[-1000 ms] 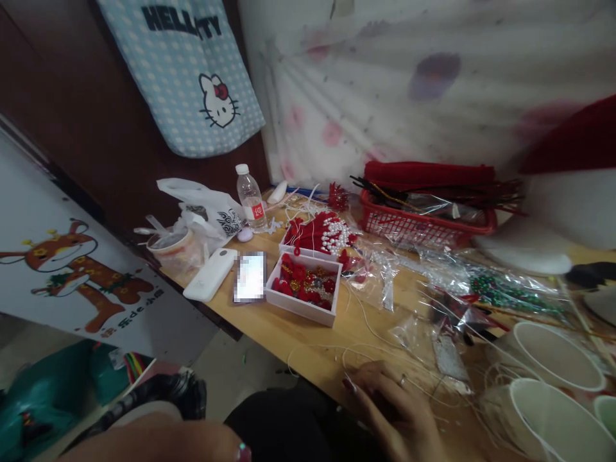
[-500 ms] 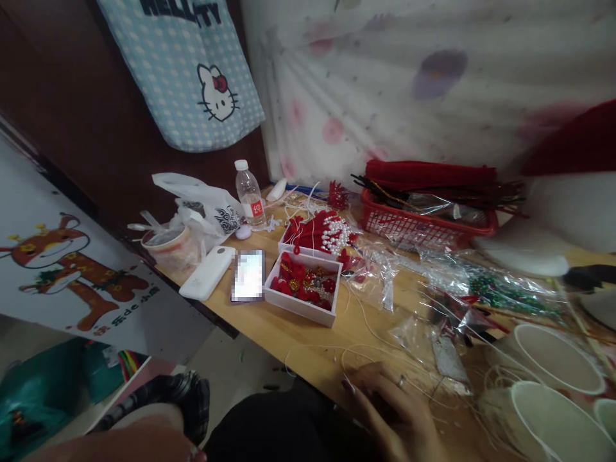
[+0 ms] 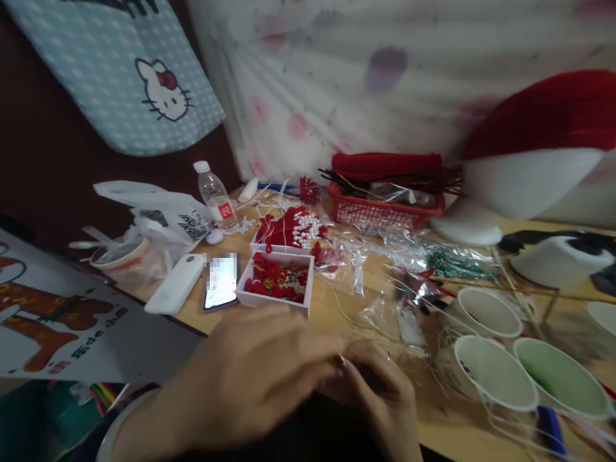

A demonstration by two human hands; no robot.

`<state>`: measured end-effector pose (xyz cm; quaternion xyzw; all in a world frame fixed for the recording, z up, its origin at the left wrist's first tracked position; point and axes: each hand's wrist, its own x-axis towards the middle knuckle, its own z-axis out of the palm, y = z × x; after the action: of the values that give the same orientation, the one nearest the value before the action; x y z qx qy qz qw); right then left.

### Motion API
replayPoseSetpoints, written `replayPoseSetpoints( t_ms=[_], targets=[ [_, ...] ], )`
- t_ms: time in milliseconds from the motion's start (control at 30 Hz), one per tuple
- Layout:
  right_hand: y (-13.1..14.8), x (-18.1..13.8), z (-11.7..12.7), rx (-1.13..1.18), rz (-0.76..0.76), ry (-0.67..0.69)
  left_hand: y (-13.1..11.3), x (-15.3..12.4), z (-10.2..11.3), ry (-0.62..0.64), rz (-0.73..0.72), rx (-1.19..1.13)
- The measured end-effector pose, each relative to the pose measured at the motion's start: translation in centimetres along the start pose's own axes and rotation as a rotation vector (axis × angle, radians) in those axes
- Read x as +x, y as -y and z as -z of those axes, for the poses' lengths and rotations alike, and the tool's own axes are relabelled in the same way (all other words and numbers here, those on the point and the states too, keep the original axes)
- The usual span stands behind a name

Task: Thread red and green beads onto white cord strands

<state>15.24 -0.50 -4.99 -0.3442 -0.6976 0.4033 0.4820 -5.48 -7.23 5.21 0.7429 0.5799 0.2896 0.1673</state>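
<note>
My left hand (image 3: 260,372) reaches in from the lower left, blurred by motion. Its fingers lie pressed together, and their tips meet those of my right hand (image 3: 382,385) over the table's front edge. The right thumb and fingers are closed in a pinch. Whatever is between the fingertips is too small or hidden to name. Just beyond the hands stands a white open box (image 3: 305,298) holding red and gold ornaments (image 3: 272,279). A thin pale cord (image 3: 337,301) runs over the wood behind the right hand.
Paper cups (image 3: 495,372) stand at the right beside loose cords. Clear plastic packets (image 3: 380,311) and green beads (image 3: 457,264) lie mid-table. Farther back are a red basket (image 3: 385,212) and a water bottle (image 3: 215,196). A phone (image 3: 221,282) and white power bank (image 3: 176,285) lie left.
My left hand has come up from the lower left to meet the right hand's fingertips. The view has swung right, bringing more of the cups into sight.
</note>
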Motion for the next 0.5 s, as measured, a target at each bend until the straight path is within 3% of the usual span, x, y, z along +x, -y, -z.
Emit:
replayPoseSetpoints(
  t_ms=[100, 167, 267, 500],
  targets=[
    [0.4, 0.2, -0.2, 0.022, -0.018, -0.082, 0.7, 5.0, -1.5, 0.123, -0.054, -0.113],
    [0.4, 0.1, -0.3, 0.03, -0.036, -0.092, 1.1, 6.5, -2.7, 0.204, -0.003, -0.163],
    [0.2, 0.0, -0.4, 0.045, -0.06, -0.088, 1.4, 6.6, -3.9, 0.296, 0.044, -0.204],
    [0.1, -0.3, -0.2, 0.099, -0.069, -0.066, 1.2, 6.1, -5.1, 0.312, 0.044, -0.071]
  ],
)
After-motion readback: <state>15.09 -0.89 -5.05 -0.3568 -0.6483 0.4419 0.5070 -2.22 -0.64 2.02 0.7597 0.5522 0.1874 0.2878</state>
